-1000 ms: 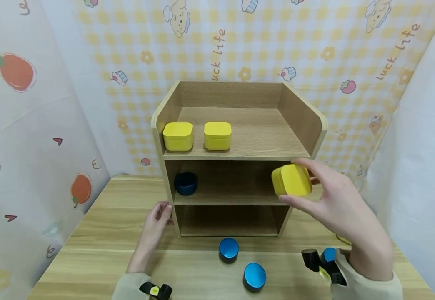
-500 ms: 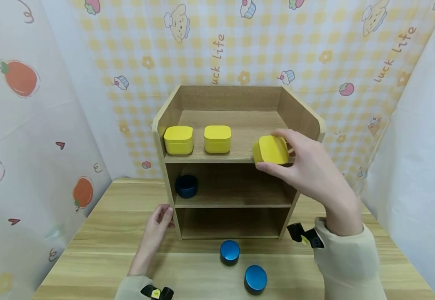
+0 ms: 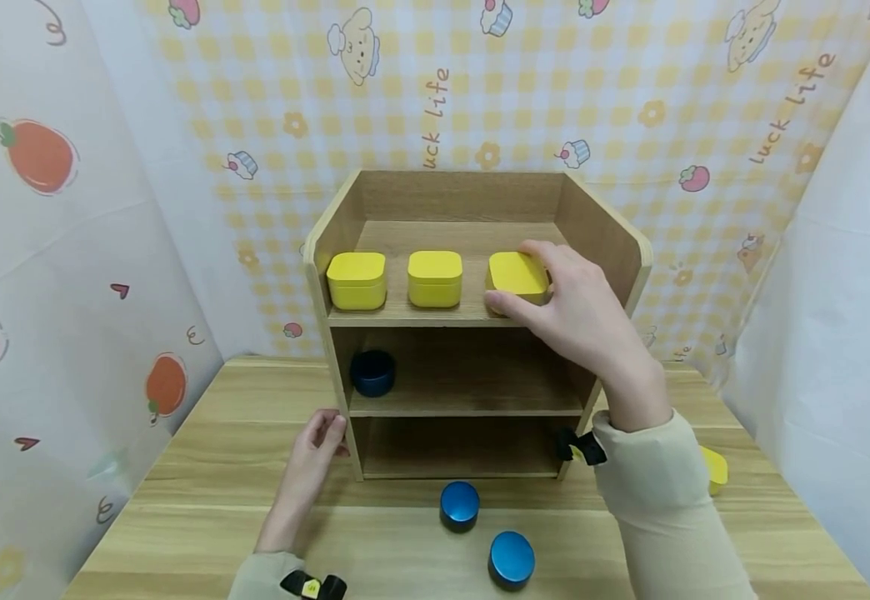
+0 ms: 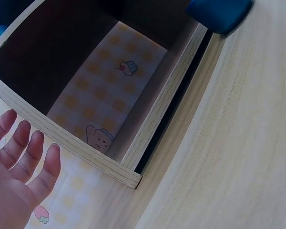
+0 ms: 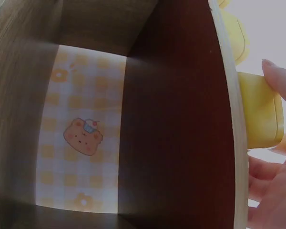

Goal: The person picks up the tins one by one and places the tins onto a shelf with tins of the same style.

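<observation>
My right hand holds a yellow square box between thumb and fingers on the top board of a wooden shelf. Two more yellow boxes stand in a row to its left, a middle box and an end box. In the right wrist view, the held box sits at the board's edge with the thumb on one side. By the shelf's lower left side is my left hand, its fingers loosely bent and nothing in them; whether they touch the panel I cannot tell.
A dark blue round tin stands at the left of the middle compartment. Before the shelf, two blue tins stand on the table, one nearer the shelf and one nearer me. Another yellow box shows partly behind my right sleeve.
My right hand has carried the yellow box from the right side up and left onto the top board. The box has gone from tilted to level. My left hand stays beside the shelf.
</observation>
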### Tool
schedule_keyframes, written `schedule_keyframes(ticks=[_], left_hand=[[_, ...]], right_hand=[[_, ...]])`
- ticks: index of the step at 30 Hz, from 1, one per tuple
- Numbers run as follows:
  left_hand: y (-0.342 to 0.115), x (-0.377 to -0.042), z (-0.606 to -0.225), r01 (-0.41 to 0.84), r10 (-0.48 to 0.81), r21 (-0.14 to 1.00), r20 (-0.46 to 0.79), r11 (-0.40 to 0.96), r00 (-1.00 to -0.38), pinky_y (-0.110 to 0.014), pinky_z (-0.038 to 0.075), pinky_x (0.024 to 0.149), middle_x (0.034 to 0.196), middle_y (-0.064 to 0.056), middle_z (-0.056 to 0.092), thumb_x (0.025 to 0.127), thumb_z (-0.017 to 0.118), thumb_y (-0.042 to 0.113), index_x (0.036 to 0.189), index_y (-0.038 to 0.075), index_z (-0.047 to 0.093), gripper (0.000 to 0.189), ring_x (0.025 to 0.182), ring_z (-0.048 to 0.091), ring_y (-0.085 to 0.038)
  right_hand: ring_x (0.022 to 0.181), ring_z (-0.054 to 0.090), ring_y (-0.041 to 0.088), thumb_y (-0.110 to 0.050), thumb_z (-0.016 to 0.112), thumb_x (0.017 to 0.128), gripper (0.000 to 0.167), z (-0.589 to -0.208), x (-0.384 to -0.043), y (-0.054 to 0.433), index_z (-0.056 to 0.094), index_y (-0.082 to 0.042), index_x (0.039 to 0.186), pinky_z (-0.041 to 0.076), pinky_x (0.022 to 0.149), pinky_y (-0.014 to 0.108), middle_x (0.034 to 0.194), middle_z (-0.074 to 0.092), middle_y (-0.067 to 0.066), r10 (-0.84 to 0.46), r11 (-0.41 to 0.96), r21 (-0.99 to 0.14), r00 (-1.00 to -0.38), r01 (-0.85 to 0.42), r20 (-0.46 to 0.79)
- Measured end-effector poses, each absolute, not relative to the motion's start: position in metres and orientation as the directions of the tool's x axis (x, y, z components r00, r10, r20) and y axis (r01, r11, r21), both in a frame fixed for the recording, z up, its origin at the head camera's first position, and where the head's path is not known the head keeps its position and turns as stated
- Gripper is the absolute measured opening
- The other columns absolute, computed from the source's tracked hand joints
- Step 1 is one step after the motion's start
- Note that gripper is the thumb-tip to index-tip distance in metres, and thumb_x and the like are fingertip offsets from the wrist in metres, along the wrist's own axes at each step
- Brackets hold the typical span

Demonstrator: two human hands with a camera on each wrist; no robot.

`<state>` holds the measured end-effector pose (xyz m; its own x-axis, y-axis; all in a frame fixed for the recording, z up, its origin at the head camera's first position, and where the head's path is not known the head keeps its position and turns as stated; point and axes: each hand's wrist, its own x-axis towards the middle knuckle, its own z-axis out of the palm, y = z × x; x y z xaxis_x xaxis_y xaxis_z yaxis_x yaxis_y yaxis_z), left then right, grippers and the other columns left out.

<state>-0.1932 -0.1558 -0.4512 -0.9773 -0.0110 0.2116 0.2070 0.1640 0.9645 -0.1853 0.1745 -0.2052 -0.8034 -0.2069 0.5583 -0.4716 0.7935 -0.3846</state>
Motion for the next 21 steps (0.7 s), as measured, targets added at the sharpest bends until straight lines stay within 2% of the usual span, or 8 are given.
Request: schedule_keyframes(ticks=[10, 21], left_hand=[[-0.154, -0.192, -0.451, 0.267, 0.001, 0.955, 0.269, 0.131, -0.963, -0.033, 0.055, 0.071, 0.090, -0.008, 0.056, 0.105, 0.048, 0.015, 0.112, -0.009, 0.054, 0.026, 0.075, 0.059, -0.015], [-0.155, -0.193, -0.450, 0.217, -0.004, 0.967, 0.219, 0.137, -0.976, -0.036, 0.055, 0.074, 0.092, -0.010, 0.056, 0.104, 0.049, 0.020, 0.113, -0.009, 0.054, 0.030, 0.077, 0.059, -0.016]], right_hand=[[0.100, 0.051, 0.028, -0.061, 0.067, 0.084, 0.072, -0.207, -0.193, 0.167, 0.054, -0.011, 0.134, 0.043, 0.082, 0.043, 0.118, 0.056, 0.008, -0.156, 0.817, -0.409, -0.838, -0.407, 0.524], [0.108, 0.052, 0.032, -0.066, 0.060, 0.086, 0.077, -0.206, -0.196, 0.161, 0.051, -0.010, 0.137, 0.042, 0.092, 0.047, 0.124, 0.056, 0.013, -0.135, 0.847, -0.392, -0.857, -0.360, 0.497]])
